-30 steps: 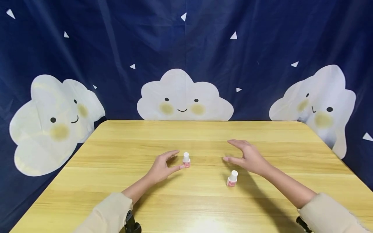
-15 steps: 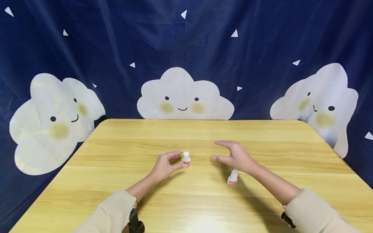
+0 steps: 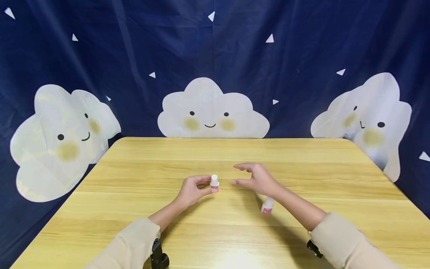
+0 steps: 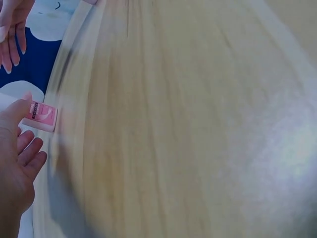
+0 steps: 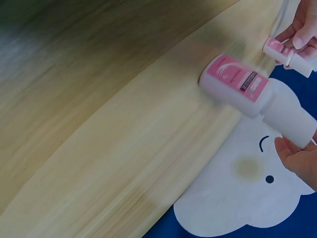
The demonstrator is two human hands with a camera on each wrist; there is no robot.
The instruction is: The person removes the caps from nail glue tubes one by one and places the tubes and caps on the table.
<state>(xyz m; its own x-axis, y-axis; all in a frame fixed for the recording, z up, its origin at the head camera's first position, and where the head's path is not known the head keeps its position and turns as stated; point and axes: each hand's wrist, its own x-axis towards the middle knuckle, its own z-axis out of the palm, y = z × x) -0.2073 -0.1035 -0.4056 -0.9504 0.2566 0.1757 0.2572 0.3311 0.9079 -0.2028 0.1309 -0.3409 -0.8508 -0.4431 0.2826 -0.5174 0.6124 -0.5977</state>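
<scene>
Head view: your left hand [image 3: 192, 192] pinches a pink-labelled bottle [image 3: 215, 184] at the tabletop [image 3: 205, 243]; your right hand [image 3: 257, 179], fingers parted, hovers empty nearby. A second bottle [image 3: 267, 207] stands nearer you. Apparent step: steadying; likely next: gripping the cap [image 3: 214, 178].

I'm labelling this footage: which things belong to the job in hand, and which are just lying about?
Job:
Pink-labelled bottle, held by left hand
Right hand, open, facing it
Second bottle, not held, but probably

Background:
Table
Cloud-print curtain
Black wrist gear
</scene>
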